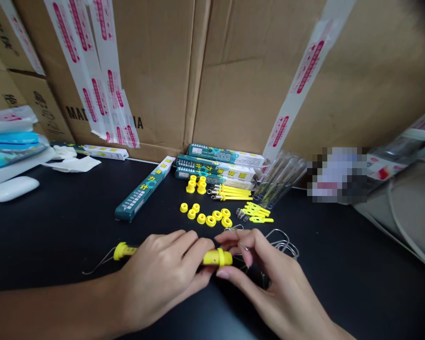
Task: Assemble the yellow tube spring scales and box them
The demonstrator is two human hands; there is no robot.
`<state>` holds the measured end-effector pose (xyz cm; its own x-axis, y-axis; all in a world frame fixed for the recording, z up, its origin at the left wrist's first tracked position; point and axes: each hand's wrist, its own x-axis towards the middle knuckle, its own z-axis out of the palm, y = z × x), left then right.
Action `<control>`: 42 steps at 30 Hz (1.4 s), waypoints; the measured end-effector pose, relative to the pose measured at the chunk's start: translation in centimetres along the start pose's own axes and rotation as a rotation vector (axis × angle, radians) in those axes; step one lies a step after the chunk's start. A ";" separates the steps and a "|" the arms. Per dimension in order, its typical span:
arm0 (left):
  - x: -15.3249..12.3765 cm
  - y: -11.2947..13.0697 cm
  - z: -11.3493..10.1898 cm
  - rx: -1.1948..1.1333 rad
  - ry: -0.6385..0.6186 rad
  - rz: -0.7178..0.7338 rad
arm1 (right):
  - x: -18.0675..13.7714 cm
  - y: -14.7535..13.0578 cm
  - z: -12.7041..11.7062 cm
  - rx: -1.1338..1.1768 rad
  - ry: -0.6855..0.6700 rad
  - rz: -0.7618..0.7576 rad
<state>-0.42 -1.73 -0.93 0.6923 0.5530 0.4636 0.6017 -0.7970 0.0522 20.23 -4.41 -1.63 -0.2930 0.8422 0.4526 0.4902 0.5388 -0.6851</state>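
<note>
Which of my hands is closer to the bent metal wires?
Right: your right hand is beside the bent metal wires, partly hiding them; your left hand is farther left, gripping the yellow-ended tube.

The yellow-capped tube (211, 258) looks smooth plastic, the wire hooks (286, 244) shiny metal, the carton (241, 89) matt cardboard.

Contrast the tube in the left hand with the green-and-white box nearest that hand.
The left hand grips the tube; the box lies on the table. The tube is rounded, the box flat-sided. The tube's ends are yellow; the box's are green and white. Both are long and narrow.
</note>
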 end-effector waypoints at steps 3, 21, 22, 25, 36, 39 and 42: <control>-0.3 -0.1 0.1 -0.003 -0.008 0.004 | 0.0 0.3 0.5 0.113 0.003 0.055; -0.3 0.0 0.6 0.018 0.063 0.104 | -0.7 0.9 0.7 0.091 0.019 0.117; -0.4 0.0 0.6 0.022 0.056 0.112 | -0.8 0.9 0.7 0.082 0.019 0.128; -0.5 0.1 0.7 0.029 0.042 0.122 | -0.9 1.0 0.8 0.078 0.016 0.143; -0.2 0.3 0.4 0.026 0.037 0.030 | -0.3 0.5 0.4 0.305 0.042 0.217; -0.1 0.3 0.4 0.015 0.089 -0.009 | -0.3 0.6 0.0 0.379 -0.017 0.284; -0.3 0.3 0.6 -0.020 0.115 -0.016 | -0.4 0.8 -0.2 0.360 -0.030 0.309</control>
<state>-0.17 -1.97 -1.57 0.6314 0.5353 0.5610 0.6037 -0.7934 0.0777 20.84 -4.30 -2.20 -0.2048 0.9615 0.1834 0.2442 0.2316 -0.9417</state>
